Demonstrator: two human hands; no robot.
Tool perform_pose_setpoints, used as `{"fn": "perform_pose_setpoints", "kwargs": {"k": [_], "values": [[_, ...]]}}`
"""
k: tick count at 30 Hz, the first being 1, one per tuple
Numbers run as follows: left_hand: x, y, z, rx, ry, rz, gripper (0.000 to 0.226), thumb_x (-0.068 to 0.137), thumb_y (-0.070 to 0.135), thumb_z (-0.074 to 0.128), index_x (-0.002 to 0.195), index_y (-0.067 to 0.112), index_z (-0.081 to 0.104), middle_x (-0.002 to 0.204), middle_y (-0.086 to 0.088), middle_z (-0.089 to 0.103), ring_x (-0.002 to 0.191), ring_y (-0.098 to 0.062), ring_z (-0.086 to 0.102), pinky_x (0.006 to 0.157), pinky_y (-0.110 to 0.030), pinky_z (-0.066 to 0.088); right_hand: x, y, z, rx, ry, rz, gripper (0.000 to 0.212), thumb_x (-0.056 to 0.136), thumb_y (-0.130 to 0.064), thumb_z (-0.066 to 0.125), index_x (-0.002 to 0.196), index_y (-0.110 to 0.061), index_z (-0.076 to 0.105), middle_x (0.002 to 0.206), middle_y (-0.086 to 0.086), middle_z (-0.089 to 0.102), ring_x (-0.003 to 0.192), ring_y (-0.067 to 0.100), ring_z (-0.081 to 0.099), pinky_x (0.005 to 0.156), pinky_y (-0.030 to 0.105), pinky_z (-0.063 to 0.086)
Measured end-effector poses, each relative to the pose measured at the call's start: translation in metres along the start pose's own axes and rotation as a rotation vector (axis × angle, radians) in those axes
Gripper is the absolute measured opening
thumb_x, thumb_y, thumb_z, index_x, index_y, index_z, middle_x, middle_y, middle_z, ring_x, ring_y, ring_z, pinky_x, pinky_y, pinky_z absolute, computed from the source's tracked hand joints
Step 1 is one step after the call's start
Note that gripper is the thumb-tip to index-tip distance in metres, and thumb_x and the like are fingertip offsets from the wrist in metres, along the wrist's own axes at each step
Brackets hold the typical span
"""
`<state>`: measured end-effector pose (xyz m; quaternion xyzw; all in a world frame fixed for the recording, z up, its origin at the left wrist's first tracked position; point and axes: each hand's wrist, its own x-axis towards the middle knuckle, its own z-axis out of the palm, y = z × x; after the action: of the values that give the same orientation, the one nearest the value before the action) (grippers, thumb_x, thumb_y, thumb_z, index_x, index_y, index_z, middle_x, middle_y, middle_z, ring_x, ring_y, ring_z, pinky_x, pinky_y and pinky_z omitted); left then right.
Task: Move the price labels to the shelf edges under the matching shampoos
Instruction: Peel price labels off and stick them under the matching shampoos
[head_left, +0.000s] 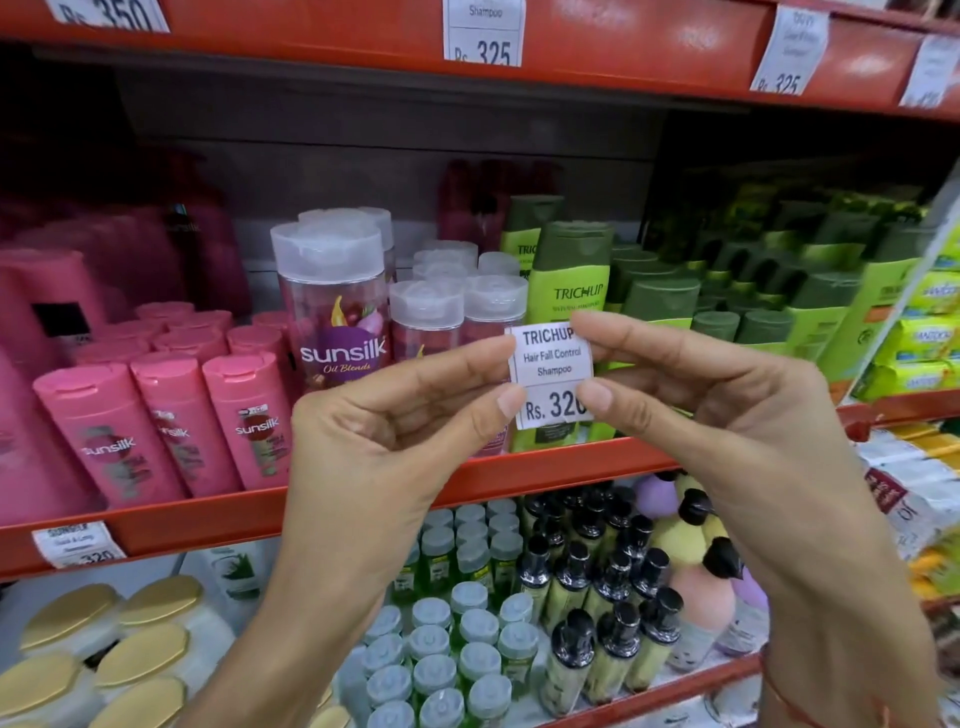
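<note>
Red metal shelving (545, 470); dark grey back panel (363, 171); dim light.

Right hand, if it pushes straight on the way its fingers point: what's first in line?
Probably the left hand. The right hand points left across the price label that both pinch; the left fingertips sit just past its edge. Depth is unclear.

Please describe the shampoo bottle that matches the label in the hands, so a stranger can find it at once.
Look at the middle red shelf, just right of the clear-capped Sunsilk bottles. The front light-green Trichup bottle stands there behind the held label; it has a dark-green cap, unlike its pink neighbours.
</note>
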<state>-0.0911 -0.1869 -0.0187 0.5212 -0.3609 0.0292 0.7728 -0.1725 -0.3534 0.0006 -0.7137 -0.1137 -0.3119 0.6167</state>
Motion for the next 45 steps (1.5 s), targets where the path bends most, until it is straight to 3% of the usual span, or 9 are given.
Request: {"fn": "perform_pose_setpoints", "kwargs": {"k": [6, 10, 14, 20, 25, 30, 38, 45], "values": [[-0.003, -0.040, 0.006, 0.207, 0.045, 0.000, 0.025, 0.072, 0.012, 0.078, 0.095, 0.022, 0.077, 0.086, 0.009, 0.080, 0.080, -0.009, 0.075, 0.071, -0.014, 0.058, -0.003, 0.037, -0.011, -0.207, 0.091, 0.011, 0.030, 0.073, -0.014, 0.076, 0.102, -0.023, 0.077, 0.093, -0.010, 0.081, 0.075, -0.002, 0.074, 0.068, 0.009, 0.058], [-0.005, -0.089, 0.008, 0.602, 0.104, 0.033, 0.024, 0.073, 0.023, 0.078, 0.097, 0.026, 0.076, 0.083, 0.004, 0.071, 0.074, -0.004, 0.065, 0.065, -0.016, 0.056, -0.005, 0.087, -0.021, -0.456, 0.125, 0.079, 0.027, 0.076, -0.012, 0.079, 0.100, -0.024, 0.078, 0.087, -0.008, 0.080, 0.080, 0.003, 0.075, 0.078, 0.023, 0.063], [-0.009, -0.126, 0.009, 0.966, 0.039, 0.237, 0.022, 0.074, 0.018, 0.080, 0.096, 0.018, 0.078, 0.080, 0.005, 0.077, 0.073, -0.011, 0.053, 0.065, -0.029, 0.048, -0.012, 0.132, -0.027, -0.654, 0.137, -0.017, 0.023, 0.075, -0.008, 0.081, 0.097, -0.016, 0.080, 0.089, -0.003, 0.080, 0.081, 0.008, 0.074, 0.080, 0.031, 0.061], [-0.018, -0.161, 0.012, 1.268, 0.044, 0.562, 0.013, 0.083, 0.023, 0.075, 0.095, 0.020, 0.078, 0.085, 0.010, 0.079, 0.081, -0.015, 0.054, 0.071, -0.033, 0.028, -0.028, 0.169, -0.033, -0.763, 0.241, -0.245, 0.022, 0.073, -0.001, 0.081, 0.095, -0.007, 0.080, 0.092, 0.001, 0.080, 0.084, 0.013, 0.073, 0.077, 0.027, 0.060], [-0.026, -0.179, 0.013, 1.367, 0.039, 0.657, 0.017, 0.081, 0.023, 0.077, 0.098, 0.022, 0.077, 0.086, 0.011, 0.079, 0.087, -0.015, 0.050, 0.071, -0.036, 0.023, -0.037, 0.186, -0.044, -0.832, 0.264, -0.276, 0.018, 0.074, -0.001, 0.081, 0.091, -0.008, 0.081, 0.089, 0.000, 0.079, 0.082, 0.012, 0.073, 0.075, 0.027, 0.059], [-0.022, -0.185, 0.013, 1.411, 0.036, 0.642, 0.026, 0.078, 0.022, 0.083, 0.103, 0.026, 0.076, 0.090, 0.006, 0.077, 0.088, -0.015, 0.049, 0.072, -0.037, 0.023, -0.039, 0.191, -0.047, -0.827, 0.297, -0.293, 0.018, 0.075, -0.002, 0.082, 0.092, -0.007, 0.080, 0.091, 0.001, 0.079, 0.082, 0.011, 0.073, 0.077, 0.025, 0.059], [-0.021, -0.184, 0.012, 1.459, 0.078, 0.637, 0.034, 0.073, 0.018, 0.087, 0.103, 0.029, 0.076, 0.077, 0.004, 0.073, 0.083, -0.015, 0.046, 0.071, -0.038, 0.024, -0.035, 0.193, -0.047, -0.851, 0.334, -0.298, 0.013, 0.078, -0.003, 0.080, 0.091, -0.006, 0.080, 0.089, 0.007, 0.075, 0.082, 0.015, 0.072, 0.068, 0.029, 0.060], [-0.024, -0.177, 0.011, 1.413, 0.060, 0.631, 0.030, 0.076, 0.018, 0.083, 0.103, 0.028, 0.076, 0.080, 0.003, 0.073, 0.083, -0.014, 0.047, 0.070, -0.036, 0.026, -0.039, 0.193, -0.051, -0.870, 0.290, -0.276, 0.015, 0.078, -0.005, 0.080, 0.092, -0.008, 0.080, 0.090, 0.005, 0.074, 0.082, 0.014, 0.071, 0.074, 0.023, 0.057]]}}
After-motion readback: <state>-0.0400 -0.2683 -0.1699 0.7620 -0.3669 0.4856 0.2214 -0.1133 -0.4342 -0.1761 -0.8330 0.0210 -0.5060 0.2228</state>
